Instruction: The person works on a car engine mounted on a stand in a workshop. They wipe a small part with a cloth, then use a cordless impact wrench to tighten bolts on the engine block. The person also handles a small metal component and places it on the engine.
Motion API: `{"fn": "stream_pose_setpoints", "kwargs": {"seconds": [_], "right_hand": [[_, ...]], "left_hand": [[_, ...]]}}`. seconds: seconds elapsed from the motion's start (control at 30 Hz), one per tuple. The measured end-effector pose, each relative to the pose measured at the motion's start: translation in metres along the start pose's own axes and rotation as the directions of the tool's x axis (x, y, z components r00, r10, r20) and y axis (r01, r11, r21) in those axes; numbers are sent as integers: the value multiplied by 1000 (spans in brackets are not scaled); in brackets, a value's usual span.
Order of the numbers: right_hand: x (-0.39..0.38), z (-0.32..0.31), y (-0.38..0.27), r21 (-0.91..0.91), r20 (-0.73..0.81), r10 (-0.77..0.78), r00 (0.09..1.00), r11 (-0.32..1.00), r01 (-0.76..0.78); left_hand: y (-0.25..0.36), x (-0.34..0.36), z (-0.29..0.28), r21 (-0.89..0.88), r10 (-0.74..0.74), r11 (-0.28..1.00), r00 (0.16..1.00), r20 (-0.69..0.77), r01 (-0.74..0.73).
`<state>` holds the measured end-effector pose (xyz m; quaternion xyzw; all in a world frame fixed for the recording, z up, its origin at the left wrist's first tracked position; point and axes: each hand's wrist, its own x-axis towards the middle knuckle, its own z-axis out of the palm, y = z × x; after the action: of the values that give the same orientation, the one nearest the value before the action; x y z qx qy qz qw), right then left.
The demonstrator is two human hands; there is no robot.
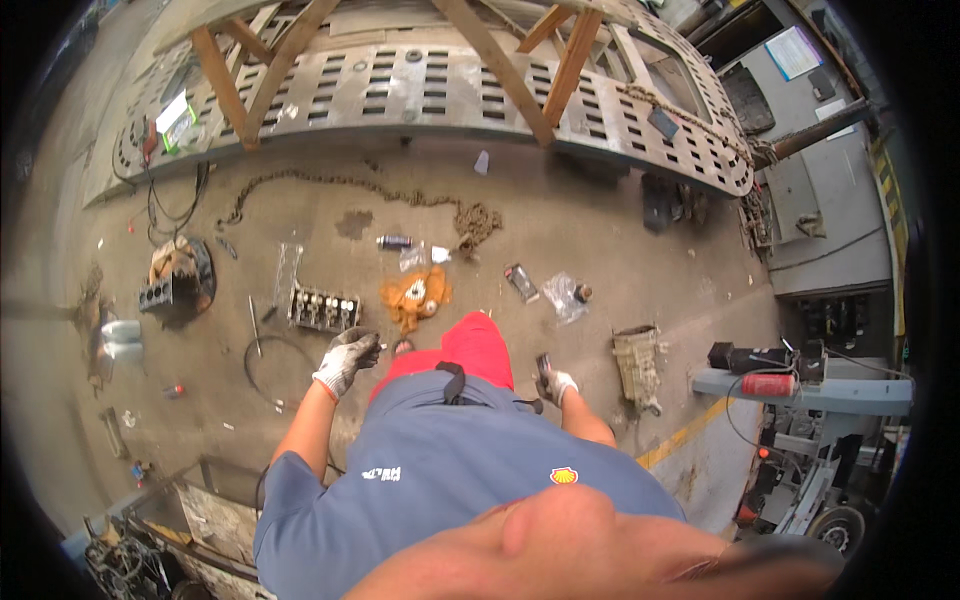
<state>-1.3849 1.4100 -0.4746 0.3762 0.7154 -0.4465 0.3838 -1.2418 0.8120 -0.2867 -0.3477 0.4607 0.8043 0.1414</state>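
Note:
My left hand [349, 362], in a white work glove with dark, dirty fingers, is closed beside my left thigh. A tiny pale tip shows at its fingertips, too small to name. My right hand [556, 382], gloved too, is wrapped round a small dark cylinder [543, 363] to the right of my red-clad leg. Nearest to the left hand, an engine cylinder head [324, 309] lies on the floor. Beyond my knees is a crumpled orange rag [418, 296] with something pale on it. A flat dark packet [521, 283] and a clear plastic bag [565, 298] lie ahead of the right hand.
A slotted metal platform [440, 95] with wooden trestle legs spans the far side. A rusty chain [370, 188] and a spray can [395, 242] lie before it. An engine block [172, 290] sits left; a metal casing [638, 367] and grey stand [840, 393] are right.

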Motion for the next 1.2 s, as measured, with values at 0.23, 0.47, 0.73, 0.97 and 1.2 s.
{"fn": "stream_pose_setpoints", "kwargs": {"seconds": [0.23, 0.47, 0.73, 0.97, 1.2], "right_hand": [[-16, 148, -453, 271, 418, -642, 643, 764, 586], [-108, 211, -698, -181, 893, -78, 442, 839, 514], [-81, 226, -790, -313, 899, 252, 358, 941, 125], [-30, 116, -998, -458, 483, -666, 568, 360, 813], [78, -28, -1250, -734, -70, -974, 216, 197, 650]], "left_hand": [[149, 134, 77, -100, 331, 935, 938, -105, -341], [282, 272, 200, 174, 651, 751, 670, -356, -637], [382, 419, 267, 285, 711, 697, 687, -153, -658], [420, 592, 309, -145, 412, 887, 894, -177, -438], [525, 649, 375, -12, 379, 922, 909, -175, -386]]}}
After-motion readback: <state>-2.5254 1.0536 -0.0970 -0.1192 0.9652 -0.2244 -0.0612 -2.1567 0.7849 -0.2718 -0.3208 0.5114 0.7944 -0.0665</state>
